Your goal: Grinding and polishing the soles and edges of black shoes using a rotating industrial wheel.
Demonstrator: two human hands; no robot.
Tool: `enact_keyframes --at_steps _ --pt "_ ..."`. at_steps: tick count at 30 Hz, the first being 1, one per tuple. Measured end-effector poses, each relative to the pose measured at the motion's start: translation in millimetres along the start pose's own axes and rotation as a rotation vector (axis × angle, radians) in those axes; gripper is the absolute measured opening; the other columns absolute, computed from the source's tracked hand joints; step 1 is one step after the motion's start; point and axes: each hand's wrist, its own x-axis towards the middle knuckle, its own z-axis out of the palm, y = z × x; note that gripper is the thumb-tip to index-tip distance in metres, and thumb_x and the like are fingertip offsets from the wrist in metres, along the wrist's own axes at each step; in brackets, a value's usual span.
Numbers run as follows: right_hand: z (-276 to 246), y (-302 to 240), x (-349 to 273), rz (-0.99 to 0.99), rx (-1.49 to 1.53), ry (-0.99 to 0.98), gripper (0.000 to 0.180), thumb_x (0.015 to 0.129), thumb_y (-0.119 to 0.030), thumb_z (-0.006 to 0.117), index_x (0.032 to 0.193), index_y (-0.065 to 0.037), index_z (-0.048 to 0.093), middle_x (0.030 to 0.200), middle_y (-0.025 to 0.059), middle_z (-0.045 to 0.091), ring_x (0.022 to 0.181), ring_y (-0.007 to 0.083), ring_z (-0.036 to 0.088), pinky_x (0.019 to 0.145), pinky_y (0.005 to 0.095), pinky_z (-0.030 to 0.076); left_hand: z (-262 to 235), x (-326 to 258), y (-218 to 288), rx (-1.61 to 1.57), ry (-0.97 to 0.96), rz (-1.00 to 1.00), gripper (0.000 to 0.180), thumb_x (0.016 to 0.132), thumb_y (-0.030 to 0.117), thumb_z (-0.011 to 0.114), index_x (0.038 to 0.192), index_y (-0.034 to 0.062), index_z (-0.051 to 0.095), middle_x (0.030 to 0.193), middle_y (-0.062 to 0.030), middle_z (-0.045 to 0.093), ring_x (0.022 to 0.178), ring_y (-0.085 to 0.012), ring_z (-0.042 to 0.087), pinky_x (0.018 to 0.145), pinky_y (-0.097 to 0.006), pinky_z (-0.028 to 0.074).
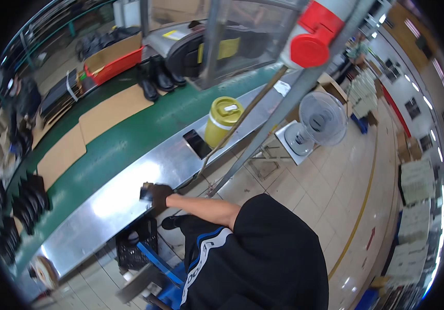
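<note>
While the gloved right hand [160, 197] is at the near edge of the bench [95, 225], I cannot tell whether its grip pinches the small dark item [144, 192] there; steady handling, clear of the phone [197, 143] farther right, seems best.

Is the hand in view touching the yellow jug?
No: the hand is at the near edge of the metal ledge, with a visible gap between it and the yellow jug.

The long surface [139, 135] is green, with a shiny metal strip [87, 232] along its near edge. A yellow jug [221, 124] and black phone [196, 143] sit there; brown cardboard [116, 114] lies toward the far edge.
</note>
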Motion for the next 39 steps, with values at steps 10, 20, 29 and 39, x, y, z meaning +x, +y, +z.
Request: enact_keyframes --at_steps 10,20,29,39 --pt "-57 90 64 0.559 -0.195 0.131 0.053 0.059 -0.023 0.072 0.105 -0.006 0.053 0.102 0.0156 0.057 0.096 0.0288 0.057 0.08 0.0392 0.049 -50 -11 -47 0.416 -0.335 0.082 0.026 0.074 0.021 0.061 0.095 0.0072 0.054 0.086 -0.0113 0.057 0.079 -0.0284 0.056 0.065 -0.039 0.045" --pt "-51 39 118 0.356 -0.568 0.281 0.065 0.063 -0.027 0.069 0.12 -0.009 0.045 0.105 0.018 0.053 0.099 0.0343 0.053 0.083 0.0445 0.044 62 -257 -24 0.768 0.514 -0.553 0.017 0.075 0.022 0.057 0.086 0.0093 0.055 0.077 -0.0088 0.056 0.07 -0.0299 0.055 0.058 -0.041 0.043" --pt "115 -216 335 -0.632 -0.183 -0.197 0.056 0.066 -0.026 0.066 0.115 -0.004 0.052 0.114 0.0214 0.051 0.103 0.0337 0.052 0.089 0.0394 0.043 244 -281 -26 -0.958 1.66 -0.896 0.022 0.08 0.026 0.053 0.096 0.0107 0.057 0.089 -0.0082 0.059 0.073 -0.0281 0.057 0.062 -0.04 0.045" --pt "243 -374 496 -0.726 -0.259 -0.145 0.064 0.073 -0.022 0.058 0.126 -0.003 0.028 0.131 0.0208 0.034 0.118 0.0391 0.038 0.094 0.0435 0.039 147 -211 267 -0.285 2.82 -0.785 0.036 0.086 0.031 0.053 0.114 0.0091 0.051 0.103 -0.0098 0.06 0.081 -0.0248 0.058 0.061 -0.036 0.044"
